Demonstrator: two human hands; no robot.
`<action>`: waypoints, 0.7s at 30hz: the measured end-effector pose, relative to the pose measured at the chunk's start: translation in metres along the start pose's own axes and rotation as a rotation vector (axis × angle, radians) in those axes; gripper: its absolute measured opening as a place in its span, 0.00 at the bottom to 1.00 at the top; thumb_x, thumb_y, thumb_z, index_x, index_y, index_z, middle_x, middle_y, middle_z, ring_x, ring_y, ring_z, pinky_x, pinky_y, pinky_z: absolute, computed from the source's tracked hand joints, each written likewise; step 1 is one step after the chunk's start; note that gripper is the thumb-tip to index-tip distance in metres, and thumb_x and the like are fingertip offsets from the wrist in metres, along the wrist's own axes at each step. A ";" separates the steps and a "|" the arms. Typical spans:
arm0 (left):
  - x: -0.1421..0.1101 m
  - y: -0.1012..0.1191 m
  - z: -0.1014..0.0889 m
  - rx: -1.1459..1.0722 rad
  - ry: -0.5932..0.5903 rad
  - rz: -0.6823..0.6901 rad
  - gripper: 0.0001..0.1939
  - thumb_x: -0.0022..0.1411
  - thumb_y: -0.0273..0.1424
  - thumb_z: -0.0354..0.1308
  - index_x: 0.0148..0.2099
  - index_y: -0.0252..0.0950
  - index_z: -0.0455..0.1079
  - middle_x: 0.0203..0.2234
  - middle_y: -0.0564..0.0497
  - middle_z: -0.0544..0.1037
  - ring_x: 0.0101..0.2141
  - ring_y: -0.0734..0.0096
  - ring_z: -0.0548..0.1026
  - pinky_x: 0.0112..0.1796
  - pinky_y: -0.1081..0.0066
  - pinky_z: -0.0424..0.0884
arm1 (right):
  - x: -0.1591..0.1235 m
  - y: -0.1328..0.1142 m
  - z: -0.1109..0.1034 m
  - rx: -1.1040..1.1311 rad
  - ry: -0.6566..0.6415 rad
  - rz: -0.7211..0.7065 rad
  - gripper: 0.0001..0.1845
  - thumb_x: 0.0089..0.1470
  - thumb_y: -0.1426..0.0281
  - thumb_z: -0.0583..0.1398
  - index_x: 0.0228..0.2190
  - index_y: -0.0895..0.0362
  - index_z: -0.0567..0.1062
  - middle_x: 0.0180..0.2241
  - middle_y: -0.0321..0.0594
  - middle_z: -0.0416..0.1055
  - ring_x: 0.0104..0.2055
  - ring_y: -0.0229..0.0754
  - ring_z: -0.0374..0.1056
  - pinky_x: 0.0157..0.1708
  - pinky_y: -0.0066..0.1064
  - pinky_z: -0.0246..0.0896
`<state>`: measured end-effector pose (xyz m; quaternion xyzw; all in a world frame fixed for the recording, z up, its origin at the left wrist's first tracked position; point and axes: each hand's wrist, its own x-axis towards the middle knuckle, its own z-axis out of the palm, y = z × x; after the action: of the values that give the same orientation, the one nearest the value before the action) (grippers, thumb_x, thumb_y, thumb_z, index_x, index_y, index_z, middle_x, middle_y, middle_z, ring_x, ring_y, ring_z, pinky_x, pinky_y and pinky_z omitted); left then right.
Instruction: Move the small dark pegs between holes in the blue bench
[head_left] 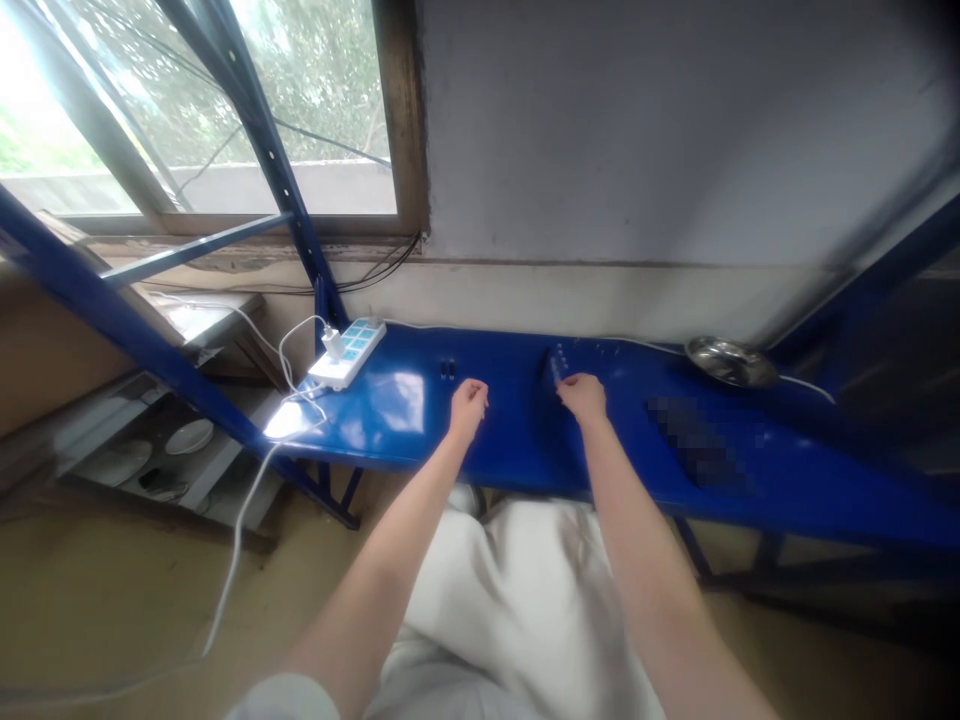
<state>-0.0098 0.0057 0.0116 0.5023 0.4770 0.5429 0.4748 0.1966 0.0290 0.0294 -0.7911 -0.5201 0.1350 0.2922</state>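
Both my arms reach out over a glossy blue metal shelf board (390,410). My left hand (469,400) rests on the board with its fingers curled in; nothing shows in it. My right hand (582,392) is closed near a small dark part (553,366) that stands on the board, its fingertips at or just beside that part. I cannot tell whether the fingers grip it. Two small dark pieces (448,369) lie on the board a little beyond my left hand.
A white power strip (347,352) with a plugged-in charger and a white cable (238,520) lies at the board's left end. A metal dish (731,361) sits at the far right. Blue rack beams (112,310) slant on the left, with plates (189,436) on a low shelf. A window is behind.
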 end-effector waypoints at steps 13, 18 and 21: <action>-0.013 0.006 0.006 0.323 0.078 0.319 0.10 0.55 0.26 0.51 0.41 0.38 0.66 0.24 0.54 0.68 0.25 0.75 0.66 0.33 0.74 0.62 | -0.064 -0.044 0.049 0.398 0.208 -0.549 0.18 0.57 0.65 0.45 0.41 0.59 0.69 0.40 0.48 0.70 0.41 0.42 0.67 0.43 0.35 0.63; -0.010 0.010 0.002 0.306 0.205 0.242 0.26 0.55 0.25 0.52 0.57 0.41 0.58 0.29 0.51 0.71 0.30 0.70 0.70 0.38 0.72 0.63 | -0.065 -0.042 0.051 0.350 0.184 -0.566 0.18 0.56 0.65 0.45 0.41 0.58 0.70 0.40 0.48 0.71 0.41 0.43 0.67 0.43 0.37 0.63; 0.001 0.012 -0.005 0.331 0.239 0.186 0.29 0.56 0.26 0.52 0.61 0.40 0.54 0.34 0.47 0.73 0.35 0.66 0.72 0.39 0.71 0.63 | -0.067 -0.041 0.052 0.352 0.173 -0.567 0.18 0.57 0.65 0.45 0.41 0.58 0.70 0.40 0.48 0.71 0.41 0.43 0.67 0.43 0.37 0.64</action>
<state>-0.0157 0.0051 0.0235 0.5473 0.5641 0.5543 0.2738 0.1111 -0.0025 0.0069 -0.5609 -0.6614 0.0684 0.4933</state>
